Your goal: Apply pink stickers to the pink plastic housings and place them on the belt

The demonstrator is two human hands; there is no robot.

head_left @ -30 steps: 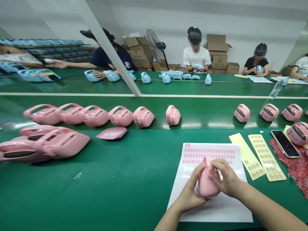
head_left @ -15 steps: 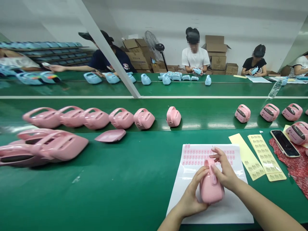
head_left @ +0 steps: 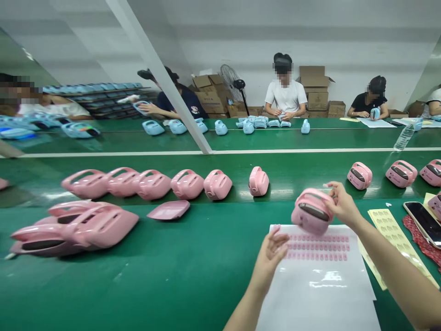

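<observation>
My right hand (head_left: 341,202) is closed on the side of a pink plastic device (head_left: 312,214) with a carry handle and a dark front panel. The device is held above the far edge of a white sheet (head_left: 320,285), its front facing me. Over the sheet's left edge, my left hand (head_left: 272,250) is apart from the device, fingers spread and holding nothing. Rows of small pink stickers (head_left: 319,248) cover the sheet's upper part.
Several pink devices (head_left: 188,185) line the far side of the green table, with more (head_left: 93,225) bunched at left near a pink panel (head_left: 168,210). Yellow sticker sheets (head_left: 396,234) and a phone (head_left: 423,220) lie at right. Co-workers (head_left: 285,94) sit opposite, handling blue devices.
My left hand has let go of the device and moved left. My right hand has lifted the device up and away and turned it so its dark panel shows. The view has shifted.
</observation>
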